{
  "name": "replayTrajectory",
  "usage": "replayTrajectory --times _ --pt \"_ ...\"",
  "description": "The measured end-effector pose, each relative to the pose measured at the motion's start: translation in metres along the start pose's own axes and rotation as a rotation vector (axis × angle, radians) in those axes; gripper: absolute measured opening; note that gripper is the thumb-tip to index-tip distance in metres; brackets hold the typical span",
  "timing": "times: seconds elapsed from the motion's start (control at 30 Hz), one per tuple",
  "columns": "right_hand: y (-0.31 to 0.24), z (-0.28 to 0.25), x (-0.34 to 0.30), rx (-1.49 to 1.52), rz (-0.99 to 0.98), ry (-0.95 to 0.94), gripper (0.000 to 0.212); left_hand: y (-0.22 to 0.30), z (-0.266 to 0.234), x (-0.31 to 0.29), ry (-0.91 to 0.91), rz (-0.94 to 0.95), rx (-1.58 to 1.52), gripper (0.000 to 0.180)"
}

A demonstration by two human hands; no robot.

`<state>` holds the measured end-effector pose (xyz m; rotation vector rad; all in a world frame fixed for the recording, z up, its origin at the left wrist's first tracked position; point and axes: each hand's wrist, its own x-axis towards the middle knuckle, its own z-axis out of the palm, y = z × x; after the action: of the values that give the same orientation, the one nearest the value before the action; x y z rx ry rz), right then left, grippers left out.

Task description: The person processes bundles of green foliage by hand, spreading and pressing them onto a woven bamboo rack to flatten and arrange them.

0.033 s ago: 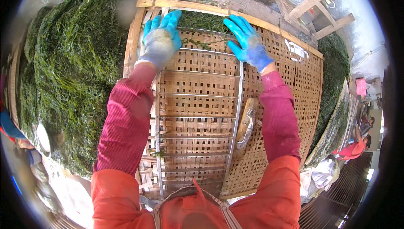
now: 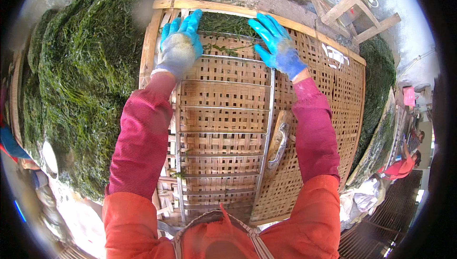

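Both hands are pretty much flat out, fingers spread, not clenched on anything. Left hand (image 2: 180,49) is at the far left corner of the metal rack (image 2: 223,81), and right hand (image 2: 278,44) is over by its far right corner. Can't tell how hard either one's pressing. Between them there's a strip of green seaweed (image 2: 226,23) in the rack's far end, with a few loose strands just below. Rack's lying on a woven bamboo tray (image 2: 328,116), with a wooden block with a metal handle (image 2: 279,137) right beside it. Big seaweed heap (image 2: 85,92) off to the left, wooden stool (image 2: 352,4) at upper right.
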<state>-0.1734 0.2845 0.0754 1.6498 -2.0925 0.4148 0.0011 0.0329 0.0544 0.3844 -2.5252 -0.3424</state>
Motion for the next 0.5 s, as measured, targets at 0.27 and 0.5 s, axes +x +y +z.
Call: replayTrajectory --times 0.27,0.5 --pt "-0.044 0.057 0.091 0.177 -0.189 0.122 0.052 -0.023 0.016 0.002 0.240 0.180 -0.028 0.073" --pt "0.038 0.026 0.051 0.358 0.176 -0.024 0.022 -0.008 0.003 0.005 -0.164 0.135 0.334 0.062"
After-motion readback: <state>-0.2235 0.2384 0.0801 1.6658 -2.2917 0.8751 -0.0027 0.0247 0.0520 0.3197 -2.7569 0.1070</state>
